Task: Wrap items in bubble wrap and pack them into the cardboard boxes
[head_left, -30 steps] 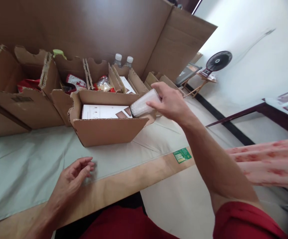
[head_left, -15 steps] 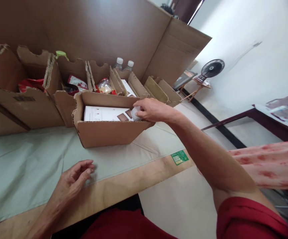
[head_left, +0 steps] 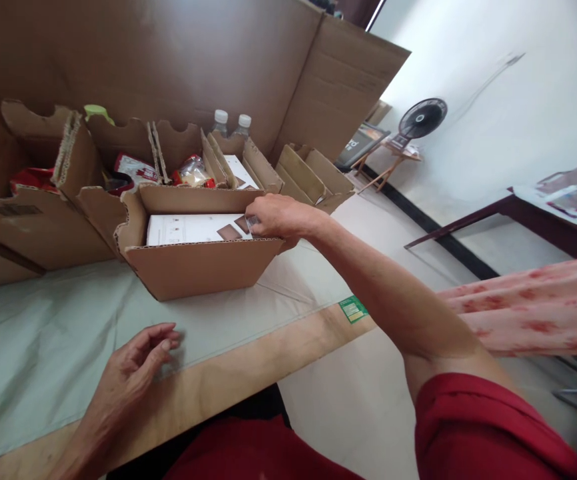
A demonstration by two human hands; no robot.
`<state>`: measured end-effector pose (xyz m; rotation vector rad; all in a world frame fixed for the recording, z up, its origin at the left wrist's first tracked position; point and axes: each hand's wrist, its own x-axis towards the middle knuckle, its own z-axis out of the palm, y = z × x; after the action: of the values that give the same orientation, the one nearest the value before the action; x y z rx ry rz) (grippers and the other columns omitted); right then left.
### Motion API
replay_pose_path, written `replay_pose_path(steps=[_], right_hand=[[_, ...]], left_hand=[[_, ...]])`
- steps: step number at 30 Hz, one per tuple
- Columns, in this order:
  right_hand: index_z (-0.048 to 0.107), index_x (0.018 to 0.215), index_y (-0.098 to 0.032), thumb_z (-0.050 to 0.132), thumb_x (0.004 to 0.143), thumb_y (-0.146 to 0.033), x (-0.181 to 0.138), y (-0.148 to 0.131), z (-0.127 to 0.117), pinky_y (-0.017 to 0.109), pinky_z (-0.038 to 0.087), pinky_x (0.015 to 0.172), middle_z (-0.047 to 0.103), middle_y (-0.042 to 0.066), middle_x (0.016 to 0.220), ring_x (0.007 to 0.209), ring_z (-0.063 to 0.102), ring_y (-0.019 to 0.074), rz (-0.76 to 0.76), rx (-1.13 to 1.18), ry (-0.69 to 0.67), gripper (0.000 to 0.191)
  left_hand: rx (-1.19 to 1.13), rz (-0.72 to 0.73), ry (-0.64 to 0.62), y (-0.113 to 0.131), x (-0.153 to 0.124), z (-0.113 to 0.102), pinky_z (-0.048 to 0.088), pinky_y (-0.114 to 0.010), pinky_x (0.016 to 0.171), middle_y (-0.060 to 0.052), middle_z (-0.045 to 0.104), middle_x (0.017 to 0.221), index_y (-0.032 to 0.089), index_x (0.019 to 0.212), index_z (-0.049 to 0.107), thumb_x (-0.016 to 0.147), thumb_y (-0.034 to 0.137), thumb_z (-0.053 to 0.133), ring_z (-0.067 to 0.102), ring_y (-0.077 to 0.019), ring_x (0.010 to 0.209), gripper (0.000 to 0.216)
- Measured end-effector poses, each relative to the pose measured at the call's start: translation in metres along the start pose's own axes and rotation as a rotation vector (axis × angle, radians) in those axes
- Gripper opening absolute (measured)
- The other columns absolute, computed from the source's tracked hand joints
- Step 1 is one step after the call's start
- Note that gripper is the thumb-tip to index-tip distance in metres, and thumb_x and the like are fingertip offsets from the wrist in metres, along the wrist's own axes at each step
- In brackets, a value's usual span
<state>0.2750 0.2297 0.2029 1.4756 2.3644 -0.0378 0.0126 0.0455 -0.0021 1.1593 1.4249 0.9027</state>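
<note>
An open cardboard box (head_left: pixel 203 267) stands on the pale table cover, with a white carton (head_left: pixel 188 229) lying flat inside. My right hand (head_left: pixel 281 217) reaches into the box's right end, fingers curled down around a translucent plastic item (head_left: pixel 253 221), most of which is hidden below the rim. My left hand (head_left: pixel 133 363) rests near the table's front edge, fingers loosely curled and apart, holding nothing.
A row of open cardboard boxes (head_left: pixel 43 200) with red packets and snack bags lines the back. Two water bottles (head_left: pixel 228 123) stand by a tall cardboard wall (head_left: pixel 168 60). A fan (head_left: pixel 421 120) and a dark table (head_left: pixel 513 213) are at right. A green sticker (head_left: pixel 352 309) marks the table edge.
My right hand has lowered the translucent plastic item from above the box's right end down into the box. The left hand stayed put. The view shifted slightly.
</note>
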Motion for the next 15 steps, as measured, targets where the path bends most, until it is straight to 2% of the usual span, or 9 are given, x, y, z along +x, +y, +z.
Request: replay_pose_path(steps=[2, 4, 6, 8, 9, 11, 13, 15], right_hand=[[0.078, 0.113, -0.015, 0.058, 0.092, -0.016, -0.015, 0.008, 0.001, 0.031, 0.041, 0.070, 0.080, 0.012, 0.107, 0.095, 0.070, 0.0242, -0.004, 0.109, 0.102, 0.029], [0.075, 0.122, -0.016, 0.055, 0.094, -0.019, -0.039, 0.018, 0.009, 0.031, 0.045, 0.075, 0.079, 0.007, 0.101, 0.091, 0.069, 0.0218, 0.056, 0.279, 0.338, 0.034], [0.074, 0.124, -0.017, 0.054, 0.096, -0.026, -0.067, 0.029, 0.029, 0.033, 0.048, 0.078, 0.078, 0.005, 0.092, 0.084, 0.068, 0.0195, 0.158, 0.481, 0.615, 0.035], [0.074, 0.119, -0.016, 0.057, 0.095, -0.035, -0.088, 0.038, 0.062, 0.035, 0.051, 0.077, 0.077, 0.005, 0.091, 0.080, 0.067, 0.0193, 0.233, 0.685, 0.785, 0.035], [0.073, 0.121, -0.016, 0.061, 0.093, -0.040, -0.094, 0.039, 0.080, 0.035, 0.052, 0.076, 0.078, 0.007, 0.095, 0.082, 0.069, 0.0204, 0.238, 0.788, 0.800, 0.039], [0.065, 0.136, -0.019, 0.071, 0.085, -0.051, -0.093, 0.033, 0.116, 0.038, 0.056, 0.077, 0.077, 0.013, 0.117, 0.097, 0.072, 0.0257, 0.188, 0.960, 0.735, 0.061], [0.056, 0.147, -0.022, 0.077, 0.080, -0.059, -0.078, 0.017, 0.144, 0.045, 0.059, 0.088, 0.070, 0.016, 0.139, 0.118, 0.070, 0.0317, 0.097, 1.073, 0.633, 0.080], [0.054, 0.148, -0.023, 0.078, 0.080, -0.065, -0.057, -0.004, 0.160, 0.052, 0.055, 0.105, 0.064, 0.016, 0.148, 0.133, 0.063, 0.0352, 0.026, 1.150, 0.594, 0.083]], left_hand=[[-0.003, -0.018, 0.013, 0.001, -0.004, -0.002, 0.067, -0.043, 0.083, -0.012, 0.082, 0.103, 0.021, 0.110, 0.074, 0.079, 0.074, 0.072, 0.080, -0.0294, 0.094, 0.061], [0.022, -0.038, 0.058, 0.003, -0.009, -0.009, 0.066, -0.046, 0.090, -0.011, 0.082, 0.108, 0.023, 0.114, 0.073, 0.081, 0.073, 0.071, 0.079, -0.0301, 0.099, 0.060], [0.061, -0.031, 0.159, 0.006, -0.012, -0.021, 0.062, -0.053, 0.103, -0.009, 0.080, 0.119, 0.027, 0.120, 0.073, 0.083, 0.072, 0.071, 0.076, -0.0327, 0.110, 0.059], [0.092, 0.029, 0.269, 0.010, -0.009, -0.033, 0.053, -0.063, 0.113, -0.006, 0.073, 0.137, 0.034, 0.132, 0.069, 0.082, 0.072, 0.072, 0.069, -0.0375, 0.125, 0.063], [0.104, 0.084, 0.313, 0.012, -0.004, -0.038, 0.048, -0.068, 0.116, -0.004, 0.067, 0.148, 0.039, 0.140, 0.064, 0.080, 0.072, 0.074, 0.065, -0.0404, 0.131, 0.069], [0.134, 0.224, 0.351, 0.019, 0.012, -0.041, 0.039, -0.074, 0.121, -0.003, 0.050, 0.166, 0.045, 0.156, 0.048, 0.076, 0.070, 0.080, 0.055, -0.0450, 0.143, 0.090], [0.150, 0.376, 0.312, 0.028, 0.033, -0.037, 0.031, -0.074, 0.126, -0.005, 0.035, 0.175, 0.042, 0.164, 0.035, 0.075, 0.064, 0.084, 0.042, -0.0460, 0.153, 0.104], [0.130, 0.475, 0.216, 0.038, 0.056, -0.025, 0.026, -0.069, 0.130, -0.011, 0.034, 0.174, 0.034, 0.166, 0.033, 0.080, 0.060, 0.082, 0.035, -0.0432, 0.158, 0.103]])
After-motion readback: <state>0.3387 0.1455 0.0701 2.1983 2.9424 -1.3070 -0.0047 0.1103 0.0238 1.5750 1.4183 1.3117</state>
